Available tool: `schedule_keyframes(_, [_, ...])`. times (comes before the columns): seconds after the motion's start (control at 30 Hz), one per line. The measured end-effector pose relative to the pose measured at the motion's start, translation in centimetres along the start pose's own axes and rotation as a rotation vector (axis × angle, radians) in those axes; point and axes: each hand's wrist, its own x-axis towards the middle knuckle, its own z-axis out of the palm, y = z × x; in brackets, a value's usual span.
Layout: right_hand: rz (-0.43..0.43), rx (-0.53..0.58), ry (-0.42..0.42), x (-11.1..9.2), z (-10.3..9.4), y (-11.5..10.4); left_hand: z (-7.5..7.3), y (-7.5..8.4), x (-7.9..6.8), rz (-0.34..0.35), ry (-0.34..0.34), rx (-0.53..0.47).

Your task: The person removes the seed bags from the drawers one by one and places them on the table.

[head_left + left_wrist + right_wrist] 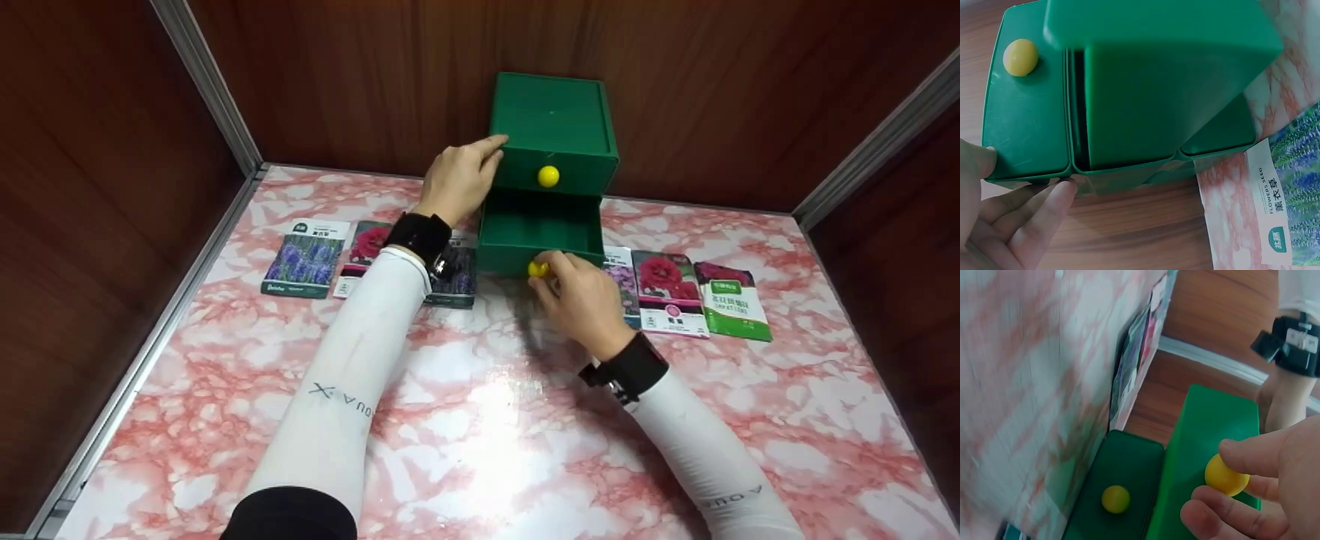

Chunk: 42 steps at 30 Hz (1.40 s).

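A green drawer cabinet (pixel 555 112) stands against the back wall, with yellow round knobs on its drawers. Its middle drawer (pixel 541 225) is pulled out, and only bare green shows inside. My right hand (pixel 585 300) has thumb and fingers around that drawer's yellow knob (pixel 1226 476). At the cabinet's upper left side, my left hand (pixel 461 180) rests its fairly straight fingers against the edge of the top drawer (pixel 1027 118), whose front is flush. Below the pulled-out drawer, the bottom drawer (pixel 1123 467) shows in the right wrist view with its own yellow knob (pixel 1116 499).
Flower seed packets lie flat left of the cabinet, among them a purple one (pixel 306 259) and a pink one (pixel 371 244). More lie to its right, including a red-flowered one (pixel 670 292) and a green-white one (pixel 733 301). Brown panels enclose the marbled table (pixel 480 420).
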Motion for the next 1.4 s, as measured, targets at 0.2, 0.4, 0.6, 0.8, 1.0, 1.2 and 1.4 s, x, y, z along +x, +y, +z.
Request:
schedule_keyframes(0.2, [0.038,0.009,-0.034,1.4,-0.1,0.9,0.3,0.2,0.2,-0.002,0.011,-0.001])
schedule_keyframes(0.4, [0.060,-0.010,-0.066,2.9,0.0,1.5,0.3,0.2,0.2,-0.003,0.018,0.000])
schedule_keyframes(0.6, [0.078,-0.020,-0.068,4.3,0.3,2.0,0.3,0.2,0.2,-0.005,0.018,-0.002])
schedule_keyframes(0.8, [0.109,-0.029,-0.070,5.3,0.5,2.6,0.4,0.3,0.2,-0.009,0.015,-0.014])
schedule_keyframes(1.0, [0.146,-0.053,-0.084,6.0,0.8,3.1,0.4,0.5,0.1,0.001,0.019,-0.016])
schedule_keyframes(1.2, [0.184,-0.065,-0.131,6.6,1.0,3.3,0.3,0.7,0.0,0.000,0.012,-0.026])
schedule_keyframes(1.4, [0.179,-0.087,-0.141,7.1,0.9,3.3,0.2,0.8,0.0,-0.003,0.004,-0.025])
